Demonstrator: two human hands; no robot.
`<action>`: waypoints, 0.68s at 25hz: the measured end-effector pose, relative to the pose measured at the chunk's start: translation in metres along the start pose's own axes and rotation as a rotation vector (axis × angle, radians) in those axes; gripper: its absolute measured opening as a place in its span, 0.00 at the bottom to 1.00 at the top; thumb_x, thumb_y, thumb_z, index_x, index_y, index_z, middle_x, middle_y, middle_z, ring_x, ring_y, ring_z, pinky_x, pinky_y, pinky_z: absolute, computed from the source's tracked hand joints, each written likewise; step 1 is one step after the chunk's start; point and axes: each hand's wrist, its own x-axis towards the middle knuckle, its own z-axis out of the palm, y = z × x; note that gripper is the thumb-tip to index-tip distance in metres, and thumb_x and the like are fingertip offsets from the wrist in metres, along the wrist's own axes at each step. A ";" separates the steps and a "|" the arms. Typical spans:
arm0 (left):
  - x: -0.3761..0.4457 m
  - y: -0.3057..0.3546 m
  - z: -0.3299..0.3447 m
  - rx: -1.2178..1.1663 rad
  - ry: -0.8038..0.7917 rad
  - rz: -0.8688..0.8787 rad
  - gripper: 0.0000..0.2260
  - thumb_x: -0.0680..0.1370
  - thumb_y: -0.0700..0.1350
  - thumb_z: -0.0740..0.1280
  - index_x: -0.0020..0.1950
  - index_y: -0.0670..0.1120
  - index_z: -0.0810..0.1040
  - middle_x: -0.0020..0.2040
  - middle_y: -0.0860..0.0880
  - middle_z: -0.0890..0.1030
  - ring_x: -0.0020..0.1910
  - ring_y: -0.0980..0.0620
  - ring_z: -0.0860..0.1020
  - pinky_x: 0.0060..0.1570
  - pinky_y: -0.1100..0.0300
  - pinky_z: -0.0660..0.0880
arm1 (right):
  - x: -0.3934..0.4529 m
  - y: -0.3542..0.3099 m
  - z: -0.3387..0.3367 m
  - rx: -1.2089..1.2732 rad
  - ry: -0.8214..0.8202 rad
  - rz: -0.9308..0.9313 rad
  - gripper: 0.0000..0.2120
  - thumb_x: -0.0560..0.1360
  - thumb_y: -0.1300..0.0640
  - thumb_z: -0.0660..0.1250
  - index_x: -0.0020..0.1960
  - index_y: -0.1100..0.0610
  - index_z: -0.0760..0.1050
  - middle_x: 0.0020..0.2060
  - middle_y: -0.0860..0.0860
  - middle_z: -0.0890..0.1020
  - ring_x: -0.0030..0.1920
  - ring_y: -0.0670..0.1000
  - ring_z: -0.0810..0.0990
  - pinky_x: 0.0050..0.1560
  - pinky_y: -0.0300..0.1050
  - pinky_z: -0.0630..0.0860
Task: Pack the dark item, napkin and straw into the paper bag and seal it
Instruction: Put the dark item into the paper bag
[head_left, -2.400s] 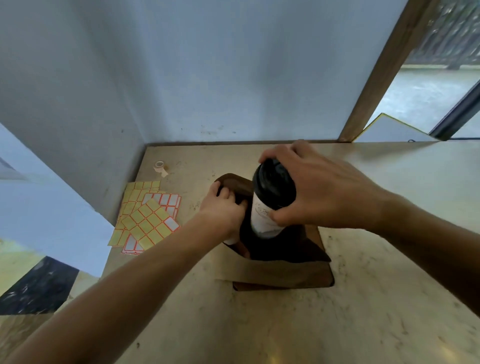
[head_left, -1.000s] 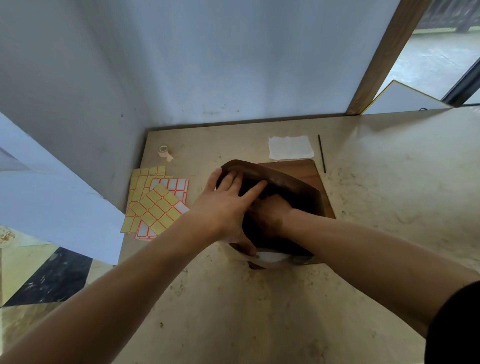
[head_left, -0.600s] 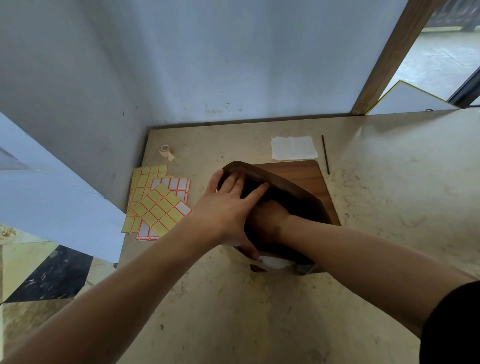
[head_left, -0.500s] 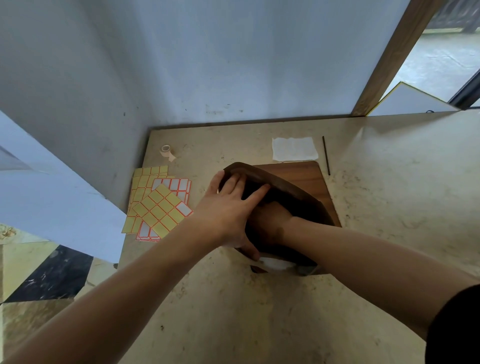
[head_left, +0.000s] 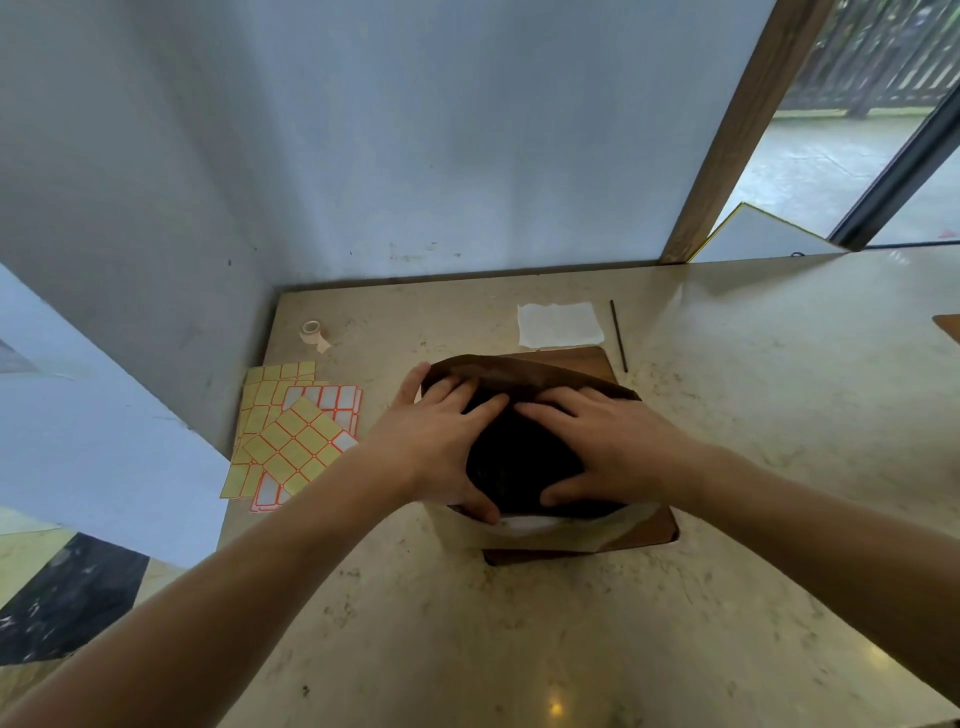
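**Both hands at the bag's mouth**

On the beige stone counter (head_left: 571, 623), the brown paper bag (head_left: 519, 371) stands on a wooden board (head_left: 652, 535). The left hand (head_left: 436, 447) and right hand (head_left: 613, 447) pinch its rim apart. A white square napkin (head_left: 560, 325) and thin dark straw (head_left: 618, 335) lie behind.

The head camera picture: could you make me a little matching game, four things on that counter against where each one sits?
Things:
1. napkin
2. straw
3. roll of tape
4. label sheets

Places:
A. left of the paper bag, fanned out near the side wall
B. far left corner of the counter
C. flat behind the bag, just left of the thin dark stick
D. lying right of the white square, pointing away from the person

Pairs: 1-C, 2-D, 3-B, 4-A
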 end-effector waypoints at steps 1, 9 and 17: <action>0.000 -0.001 -0.001 -0.005 -0.002 0.000 0.53 0.60 0.78 0.62 0.77 0.58 0.43 0.79 0.48 0.53 0.78 0.47 0.46 0.67 0.44 0.24 | -0.009 0.004 -0.003 -0.029 0.024 0.002 0.45 0.64 0.26 0.58 0.75 0.43 0.49 0.71 0.46 0.66 0.67 0.51 0.69 0.58 0.48 0.73; -0.006 0.002 -0.007 -0.031 0.024 -0.002 0.48 0.65 0.75 0.62 0.77 0.59 0.44 0.79 0.52 0.56 0.78 0.49 0.49 0.70 0.39 0.29 | -0.043 0.033 -0.021 0.031 0.165 0.084 0.38 0.68 0.30 0.61 0.74 0.43 0.57 0.67 0.42 0.71 0.65 0.46 0.68 0.53 0.42 0.71; 0.002 -0.002 -0.025 -0.147 0.117 0.052 0.35 0.69 0.68 0.66 0.73 0.60 0.62 0.70 0.56 0.70 0.71 0.53 0.62 0.73 0.49 0.48 | -0.034 0.039 -0.032 0.164 0.258 -0.034 0.26 0.72 0.33 0.57 0.67 0.42 0.71 0.58 0.41 0.79 0.58 0.43 0.76 0.50 0.44 0.78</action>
